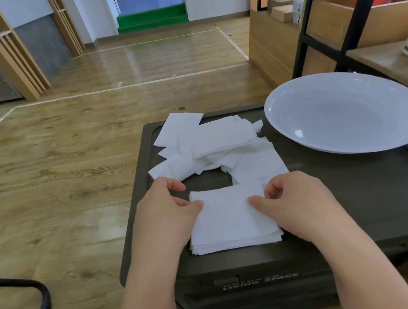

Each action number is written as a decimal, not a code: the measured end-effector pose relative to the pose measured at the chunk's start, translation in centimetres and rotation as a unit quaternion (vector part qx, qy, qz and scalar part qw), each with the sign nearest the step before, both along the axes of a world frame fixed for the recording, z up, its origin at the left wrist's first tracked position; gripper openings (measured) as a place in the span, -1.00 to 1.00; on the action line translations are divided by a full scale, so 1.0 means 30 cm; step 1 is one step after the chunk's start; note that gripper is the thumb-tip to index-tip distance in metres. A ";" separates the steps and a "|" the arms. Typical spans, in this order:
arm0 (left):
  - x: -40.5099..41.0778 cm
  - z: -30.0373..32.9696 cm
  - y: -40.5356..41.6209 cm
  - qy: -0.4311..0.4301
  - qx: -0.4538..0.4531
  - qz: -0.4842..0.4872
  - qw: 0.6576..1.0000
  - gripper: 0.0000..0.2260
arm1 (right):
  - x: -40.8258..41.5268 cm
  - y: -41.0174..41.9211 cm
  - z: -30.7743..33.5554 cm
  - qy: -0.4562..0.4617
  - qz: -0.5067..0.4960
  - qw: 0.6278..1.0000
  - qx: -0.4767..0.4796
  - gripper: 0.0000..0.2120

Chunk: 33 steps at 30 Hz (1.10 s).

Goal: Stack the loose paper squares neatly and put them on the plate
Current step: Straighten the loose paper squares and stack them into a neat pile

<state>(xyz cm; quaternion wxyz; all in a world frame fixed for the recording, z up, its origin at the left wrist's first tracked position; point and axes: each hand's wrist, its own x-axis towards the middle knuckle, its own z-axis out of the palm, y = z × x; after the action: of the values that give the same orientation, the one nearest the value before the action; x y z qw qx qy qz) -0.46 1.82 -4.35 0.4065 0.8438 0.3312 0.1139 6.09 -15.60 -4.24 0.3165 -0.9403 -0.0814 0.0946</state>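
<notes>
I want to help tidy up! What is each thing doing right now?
Left hand: pinching the stack's left edge.
Right hand: pinching the stack's right edge.
Stack of paper squares: fairly even, on the box.
Loose paper squares: scattered, overlapping.
Plate: empty.

stack [231, 220] sides under hands, shelf [354, 29] cropped

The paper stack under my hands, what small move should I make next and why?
Probably square the stack between your left hand and right hand, then add another square: its near edges look fanned, loose squares lie scattered behind it, and the plate holds none.
</notes>
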 end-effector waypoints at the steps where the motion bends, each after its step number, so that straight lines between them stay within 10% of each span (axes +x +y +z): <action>1: 0.000 -0.004 0.000 0.006 0.005 0.001 1.000 -0.72 | 0.000 0.001 -0.005 0.002 -0.002 1.000 -0.006 -0.71; 20: 0.001 0.022 0.013 -0.036 0.173 0.009 0.984 -0.84 | -0.033 0.055 -0.013 -0.053 -0.020 0.997 0.048 -0.76; 33: 0.342 0.051 -0.092 -0.092 0.348 -0.182 0.915 -0.76 | 0.029 0.008 0.014 -0.096 -0.068 0.987 0.111 -0.71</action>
<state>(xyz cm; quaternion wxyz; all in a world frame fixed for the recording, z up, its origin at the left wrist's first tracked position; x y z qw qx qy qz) 9.79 -0.94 -2.83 0.1294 0.9635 0.0719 0.2231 6.95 -15.36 -3.83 0.4149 -0.9076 -0.0572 -0.0272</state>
